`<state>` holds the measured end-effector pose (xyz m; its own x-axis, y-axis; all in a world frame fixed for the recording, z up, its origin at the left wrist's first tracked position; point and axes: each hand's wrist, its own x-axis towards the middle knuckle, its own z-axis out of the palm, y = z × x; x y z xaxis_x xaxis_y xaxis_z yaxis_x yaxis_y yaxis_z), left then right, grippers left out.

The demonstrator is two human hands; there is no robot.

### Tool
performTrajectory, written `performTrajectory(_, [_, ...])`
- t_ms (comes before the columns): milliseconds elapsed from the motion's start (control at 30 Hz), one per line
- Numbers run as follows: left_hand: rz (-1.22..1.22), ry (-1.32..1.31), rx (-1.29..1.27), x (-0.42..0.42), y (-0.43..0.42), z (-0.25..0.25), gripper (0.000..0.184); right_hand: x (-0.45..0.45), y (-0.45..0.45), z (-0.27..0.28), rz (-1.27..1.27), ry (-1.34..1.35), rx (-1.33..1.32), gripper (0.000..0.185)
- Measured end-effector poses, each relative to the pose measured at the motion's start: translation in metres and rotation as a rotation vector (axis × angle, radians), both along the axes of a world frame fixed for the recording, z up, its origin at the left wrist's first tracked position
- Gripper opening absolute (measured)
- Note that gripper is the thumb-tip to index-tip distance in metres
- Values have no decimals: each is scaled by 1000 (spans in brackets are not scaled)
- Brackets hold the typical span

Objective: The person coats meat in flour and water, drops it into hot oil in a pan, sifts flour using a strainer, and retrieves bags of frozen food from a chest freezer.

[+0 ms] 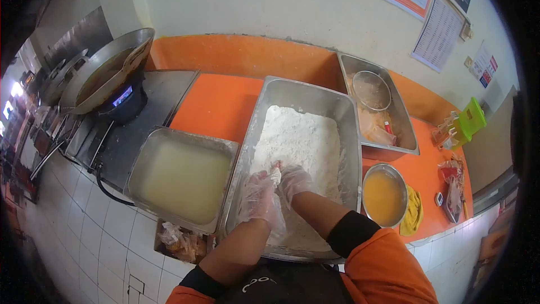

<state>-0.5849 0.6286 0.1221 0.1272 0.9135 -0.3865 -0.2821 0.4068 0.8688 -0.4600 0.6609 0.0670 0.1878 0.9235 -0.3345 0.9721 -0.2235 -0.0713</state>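
A small flour-coated piece [276,177] is between the gloved left hand [260,196] and right hand [295,180], by the fingers of both, at the white flour [298,135] in a deep metal tray [352,129]; the hands are drawn in around it, though I cannot tell whether each one actually grips it. On the orange tabletop [216,101], a metal bowl [405,183] of yellow liquid stands right of the tray beside a yellow cloth [413,213], while a pan [135,171] of cloudy liquid sits just left. Farther left is a large wok [136,45], and papers [439,34] hang on the pale wall [253,5] behind
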Motion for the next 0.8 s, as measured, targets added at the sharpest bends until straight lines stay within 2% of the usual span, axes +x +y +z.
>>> performTrajectory(67, [-19,10,-36,-2,1,7,37,-8,15,-20,-205,96,36,37])
performTrajectory(167, [-35,97,20,-8,4,14,39,-20,5,-6,-311,205,321,30])
performTrajectory(200, [-45,136,56,-8,4,13,39,-18,9,-8,-181,38,323,28])
performTrajectory(267, [99,234,217,-6,8,-5,34,-10,16,-16,78,-305,304,24])
performTrajectory(300, [176,281,297,-6,11,-8,31,-5,14,-6,246,-371,325,22])
performTrajectory(367, [107,431,181,-9,15,0,30,8,4,24,581,-507,351,18])
performTrajectory(400, [71,506,115,-9,16,3,30,4,-12,44,481,-170,362,17])
performTrajectory(467, [149,267,83,-9,14,12,27,-8,-51,73,246,511,366,15])
performTrajectory(533, [211,43,58,-10,12,24,24,-3,-78,38,425,-17,19,25])
performTrajectory(600, [257,-177,23,-8,10,30,22,-5,-97,-19,269,10,37,30])
performTrajectory(633, [333,-348,34,-3,16,17,16,-9,-102,-24,186,26,46,33])
performTrajectory(733, [385,-489,84,-6,24,7,17,-15,-99,5,157,209,-136,23])
performTrajectory(800, [361,-537,160,-8,19,11,16,-3,-84,-28,412,267,-48,20])
